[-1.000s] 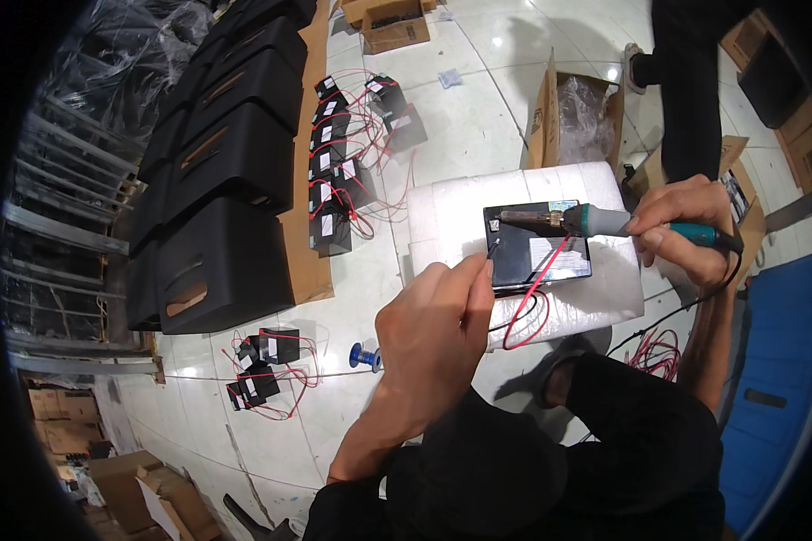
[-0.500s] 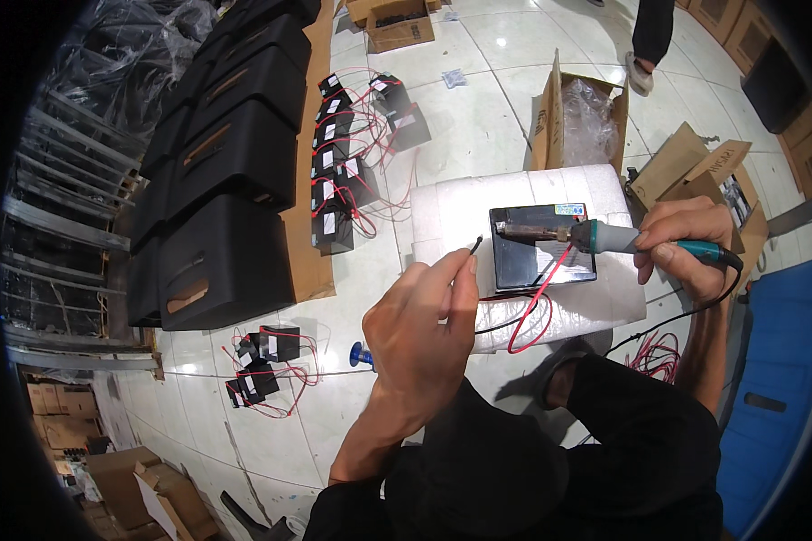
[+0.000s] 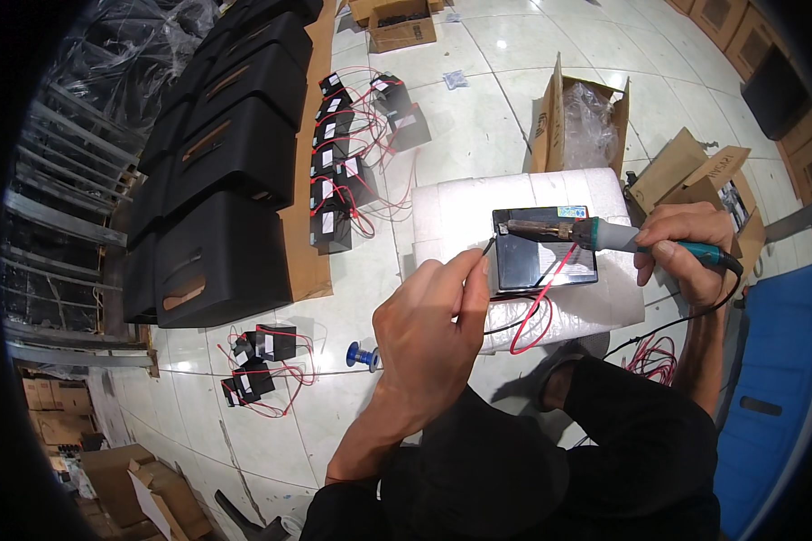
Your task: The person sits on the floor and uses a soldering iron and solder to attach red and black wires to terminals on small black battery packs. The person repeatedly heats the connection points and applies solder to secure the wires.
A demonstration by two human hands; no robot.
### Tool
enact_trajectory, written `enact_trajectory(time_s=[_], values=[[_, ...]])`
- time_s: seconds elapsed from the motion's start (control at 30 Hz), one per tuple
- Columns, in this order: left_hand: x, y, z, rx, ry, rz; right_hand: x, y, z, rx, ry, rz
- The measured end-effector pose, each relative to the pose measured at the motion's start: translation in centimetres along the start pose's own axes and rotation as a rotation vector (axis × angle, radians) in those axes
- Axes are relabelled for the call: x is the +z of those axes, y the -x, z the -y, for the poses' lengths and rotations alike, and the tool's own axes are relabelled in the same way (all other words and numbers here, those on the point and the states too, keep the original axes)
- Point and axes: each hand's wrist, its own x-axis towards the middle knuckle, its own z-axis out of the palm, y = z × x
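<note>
A black box-shaped battery (image 3: pixel 546 263) lies on a white foam block (image 3: pixel 451 200). My right hand (image 3: pixel 687 248) grips a soldering iron (image 3: pixel 615 237) with a grey and teal handle, its tip over the battery's far left corner, at a metal terminal (image 3: pixel 502 229). Between thumb and forefinger, my left hand (image 3: pixel 435 329) pinches the black wire (image 3: pixel 489 246), whose end points up beside that same corner. A red wire (image 3: pixel 558 271) runs from under the iron across the battery and loops over the foam's near side.
Several wired black batteries (image 3: pixel 332 180) stand on the tiled floor at left, beside large black cases (image 3: pixel 228 236). A blue solder spool (image 3: pixel 362 356) lies near my left forearm. Open cartons (image 3: pixel 550 122) stand beyond the foam; a blue panel (image 3: pixel 767 397) is at right.
My left hand has moved slightly right, bringing the black wire's end closer to the battery's corner terminal. The right hand and soldering iron are almost unmoved.
</note>
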Motion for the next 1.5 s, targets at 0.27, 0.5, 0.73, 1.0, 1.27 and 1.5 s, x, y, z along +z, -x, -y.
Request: enact_trajectory(time_s=[0.27, 0.5, 0.73, 1.0, 1.27, 1.5], values=[[-0.1, 0.1, -0.1, 0.006, 0.007, -0.013, -0.1, 0.1, 0.0, -0.017, 0.001, 0.013], [-0.1, 0.2, 0.1, 0.02, 0.012, -0.013, 0.2, 0.5, -0.4, 0.024, -0.017, -0.042], [-0.2, 0.2, 0.1, 0.021, 0.006, -0.009, 0.3, 0.7, -0.7, 0.041, -0.058, -0.088], [0.0, 0.2, 0.1, 0.03, 0.015, -0.016, 0.3, 1.0, -0.7, 0.012, -0.031, -0.066], [-0.3, 0.3, 0.4, 0.046, -0.001, -0.041, 0.1, 1.1, -1.3, 0.037, -0.088, -0.145], [-0.4, 0.4, 0.4, 0.052, -0.003, -0.045, -0.2, 1.5, -2.4, 0.076, -0.119, -0.15]])
